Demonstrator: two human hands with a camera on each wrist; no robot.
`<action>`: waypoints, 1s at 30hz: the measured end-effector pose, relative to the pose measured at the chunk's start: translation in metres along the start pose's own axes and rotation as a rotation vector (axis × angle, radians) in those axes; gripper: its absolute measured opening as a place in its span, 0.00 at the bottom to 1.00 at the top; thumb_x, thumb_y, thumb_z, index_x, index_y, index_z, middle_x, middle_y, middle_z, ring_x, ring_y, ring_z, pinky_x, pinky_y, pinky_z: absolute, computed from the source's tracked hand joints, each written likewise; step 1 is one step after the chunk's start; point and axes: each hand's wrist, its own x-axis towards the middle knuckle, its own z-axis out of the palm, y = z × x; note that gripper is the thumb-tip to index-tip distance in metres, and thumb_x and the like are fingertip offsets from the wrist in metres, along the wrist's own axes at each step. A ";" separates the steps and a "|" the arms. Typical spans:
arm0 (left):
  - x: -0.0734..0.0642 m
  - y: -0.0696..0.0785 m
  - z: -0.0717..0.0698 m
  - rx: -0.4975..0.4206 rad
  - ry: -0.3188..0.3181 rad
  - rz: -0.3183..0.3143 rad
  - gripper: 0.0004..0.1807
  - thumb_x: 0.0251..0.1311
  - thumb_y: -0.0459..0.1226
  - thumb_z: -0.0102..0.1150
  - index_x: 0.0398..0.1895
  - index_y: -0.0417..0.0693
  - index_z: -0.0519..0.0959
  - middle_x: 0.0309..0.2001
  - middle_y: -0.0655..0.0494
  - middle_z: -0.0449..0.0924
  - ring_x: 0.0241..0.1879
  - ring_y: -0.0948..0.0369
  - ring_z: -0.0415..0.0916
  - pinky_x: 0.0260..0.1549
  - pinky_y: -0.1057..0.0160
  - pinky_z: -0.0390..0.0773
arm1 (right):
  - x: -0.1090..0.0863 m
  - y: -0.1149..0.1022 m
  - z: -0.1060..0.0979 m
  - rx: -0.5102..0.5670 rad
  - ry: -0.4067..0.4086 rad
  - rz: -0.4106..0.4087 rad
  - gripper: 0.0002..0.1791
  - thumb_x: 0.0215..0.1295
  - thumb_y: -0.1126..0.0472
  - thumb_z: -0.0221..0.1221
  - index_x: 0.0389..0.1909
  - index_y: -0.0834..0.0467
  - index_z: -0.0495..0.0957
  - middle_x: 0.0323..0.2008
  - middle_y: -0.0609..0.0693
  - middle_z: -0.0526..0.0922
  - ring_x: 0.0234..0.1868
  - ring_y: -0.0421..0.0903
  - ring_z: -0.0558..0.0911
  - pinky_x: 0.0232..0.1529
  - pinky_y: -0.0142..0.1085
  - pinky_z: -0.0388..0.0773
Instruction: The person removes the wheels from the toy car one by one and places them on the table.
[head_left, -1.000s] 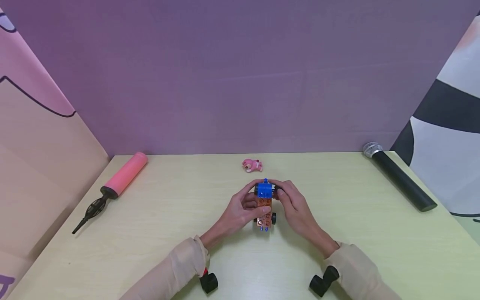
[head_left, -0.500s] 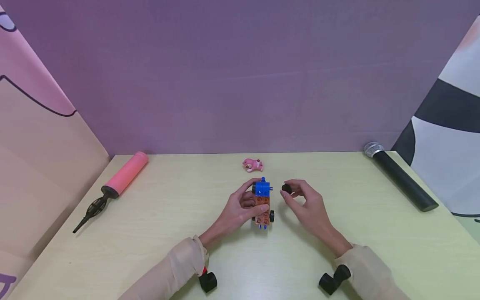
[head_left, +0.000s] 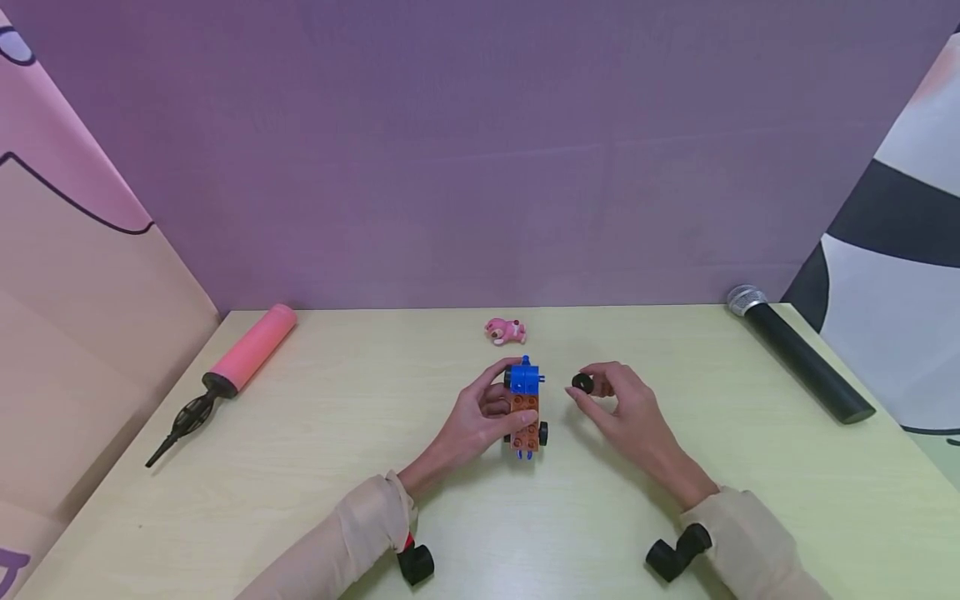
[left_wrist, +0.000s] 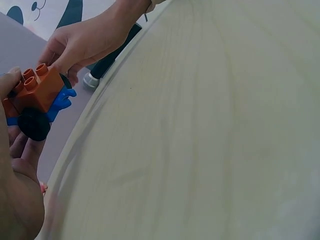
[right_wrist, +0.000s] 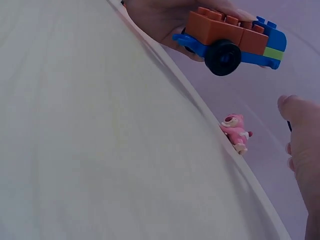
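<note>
My left hand grips a toy car built of orange and blue bricks, thumb on its studs and fingers round its far side. A bare axle stub sticks out on the right of its blue front, while a black wheel sits on the right rear. In the right wrist view the car shows its orange body, blue base and a green stripe at the front. Between thumb and fingertips my right hand pinches a loose black wheel, apart from the car and to its right.
A small pink bear figure lies beyond the car near the table's back edge. At the left is a pink hand pump with a black nozzle. A black microphone lies at the right, by the side wall.
My right hand has pulled the front right wheel off the car and moved right with it, baring the axle stub. The left hand and car have barely shifted.
</note>
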 end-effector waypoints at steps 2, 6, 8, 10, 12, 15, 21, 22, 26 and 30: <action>0.000 0.000 0.000 0.001 -0.003 0.001 0.38 0.68 0.39 0.67 0.79 0.55 0.62 0.53 0.44 0.85 0.51 0.55 0.84 0.58 0.55 0.79 | 0.001 0.003 0.000 -0.020 -0.001 -0.006 0.22 0.54 0.71 0.75 0.48 0.68 0.79 0.32 0.50 0.78 0.35 0.47 0.79 0.34 0.42 0.80; 0.000 0.000 0.000 0.004 -0.001 0.000 0.38 0.68 0.38 0.67 0.79 0.55 0.62 0.51 0.45 0.85 0.49 0.55 0.83 0.57 0.56 0.79 | 0.002 0.009 -0.002 -0.058 -0.005 -0.006 0.21 0.54 0.70 0.75 0.47 0.67 0.79 0.32 0.51 0.77 0.35 0.48 0.80 0.33 0.43 0.79; 0.000 0.000 0.000 0.006 0.004 0.001 0.38 0.68 0.37 0.67 0.79 0.54 0.62 0.50 0.45 0.85 0.48 0.55 0.83 0.57 0.56 0.79 | 0.002 0.011 -0.003 -0.076 -0.008 -0.004 0.21 0.54 0.69 0.76 0.47 0.67 0.79 0.32 0.51 0.77 0.35 0.49 0.81 0.32 0.44 0.79; 0.000 0.000 0.001 0.006 0.010 0.001 0.38 0.68 0.36 0.67 0.79 0.54 0.62 0.49 0.45 0.85 0.48 0.55 0.83 0.57 0.57 0.80 | 0.002 0.014 -0.004 -0.088 -0.011 0.004 0.20 0.54 0.69 0.75 0.46 0.67 0.79 0.32 0.53 0.77 0.35 0.51 0.81 0.32 0.45 0.79; 0.000 0.000 0.001 0.007 0.016 0.001 0.38 0.68 0.36 0.67 0.79 0.53 0.62 0.49 0.45 0.85 0.48 0.55 0.83 0.56 0.57 0.80 | 0.002 0.016 -0.004 -0.096 -0.015 0.016 0.20 0.55 0.69 0.75 0.46 0.67 0.79 0.32 0.53 0.77 0.35 0.52 0.82 0.32 0.46 0.79; 0.000 -0.001 0.001 0.009 0.021 -0.002 0.39 0.67 0.37 0.67 0.79 0.53 0.62 0.50 0.45 0.85 0.48 0.54 0.83 0.56 0.57 0.80 | 0.003 0.020 -0.004 -0.106 -0.030 0.050 0.19 0.57 0.67 0.74 0.46 0.67 0.79 0.33 0.54 0.78 0.35 0.53 0.82 0.35 0.48 0.80; 0.000 -0.003 0.000 0.007 0.023 -0.002 0.39 0.68 0.38 0.67 0.79 0.52 0.61 0.51 0.44 0.85 0.48 0.55 0.84 0.56 0.57 0.80 | 0.004 0.029 -0.006 -0.127 -0.078 0.147 0.18 0.62 0.64 0.73 0.47 0.67 0.79 0.34 0.55 0.78 0.38 0.54 0.81 0.38 0.50 0.79; 0.000 -0.003 0.000 0.006 0.023 -0.002 0.39 0.68 0.38 0.67 0.79 0.52 0.61 0.51 0.44 0.85 0.48 0.55 0.84 0.56 0.57 0.80 | 0.004 0.030 -0.006 -0.127 -0.087 0.164 0.18 0.62 0.64 0.72 0.47 0.68 0.78 0.34 0.56 0.78 0.38 0.54 0.80 0.38 0.50 0.78; 0.000 -0.002 0.001 0.004 0.023 -0.001 0.39 0.68 0.39 0.68 0.79 0.52 0.62 0.51 0.44 0.85 0.47 0.56 0.83 0.56 0.57 0.80 | 0.005 0.034 -0.007 -0.131 -0.126 0.234 0.17 0.66 0.62 0.71 0.48 0.68 0.78 0.33 0.56 0.77 0.38 0.55 0.77 0.39 0.50 0.77; 0.000 -0.001 0.001 0.005 0.026 -0.002 0.39 0.68 0.38 0.68 0.79 0.52 0.62 0.49 0.45 0.85 0.47 0.57 0.83 0.56 0.57 0.80 | 0.005 0.037 -0.008 -0.149 -0.144 0.274 0.17 0.67 0.60 0.69 0.47 0.69 0.78 0.33 0.57 0.77 0.38 0.55 0.75 0.39 0.50 0.75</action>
